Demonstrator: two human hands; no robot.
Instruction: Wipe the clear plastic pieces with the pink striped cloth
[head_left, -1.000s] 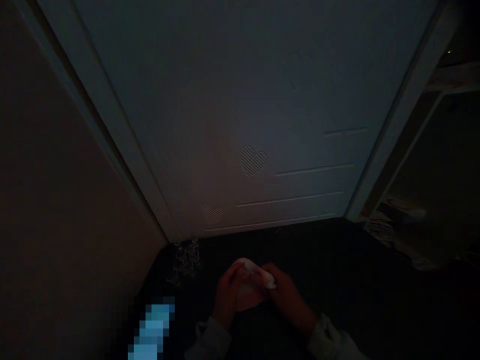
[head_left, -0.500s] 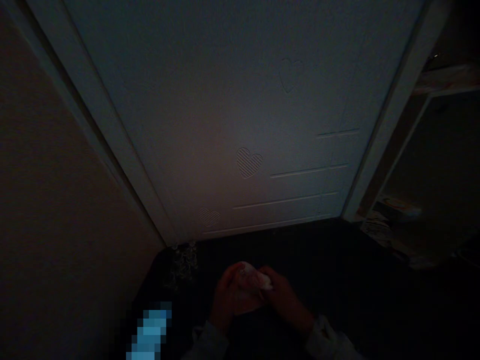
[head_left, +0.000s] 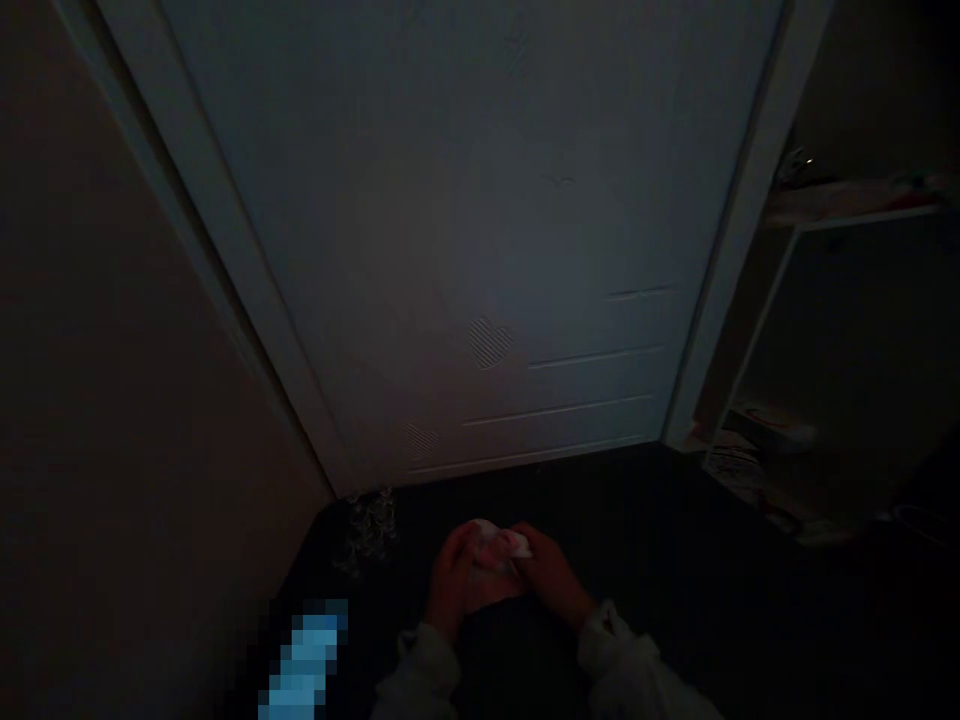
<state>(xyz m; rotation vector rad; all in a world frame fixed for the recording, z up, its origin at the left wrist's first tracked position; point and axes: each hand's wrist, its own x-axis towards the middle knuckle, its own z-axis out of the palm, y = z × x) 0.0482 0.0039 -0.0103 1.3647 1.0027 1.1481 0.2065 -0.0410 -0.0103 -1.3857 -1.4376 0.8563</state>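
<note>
A small piece of pinkish-white cloth (head_left: 489, 580) hangs between my two hands in the dim light, near the bottom middle of the head view. My left hand (head_left: 450, 580) grips its left side, fingers curled at the upper edge. On the other side, my right hand (head_left: 551, 575) has its fingers closed on the cloth's upper right part. The top of the cloth is bunched, and its lower part spreads out flatter. Fine detail is lost in the dark.
Ahead stands a pale door (head_left: 420, 250) with engraved hearts and lines. Small clear objects (head_left: 371, 525) lie on the dark surface at left. A pixelated bright blue patch (head_left: 304, 665) is at lower left. Shelves (head_left: 862, 210) with items stand at right.
The view has shifted, showing more of the shelves at right. My right hand has moved slightly left, closer to my left hand, with the cloth still between them.
</note>
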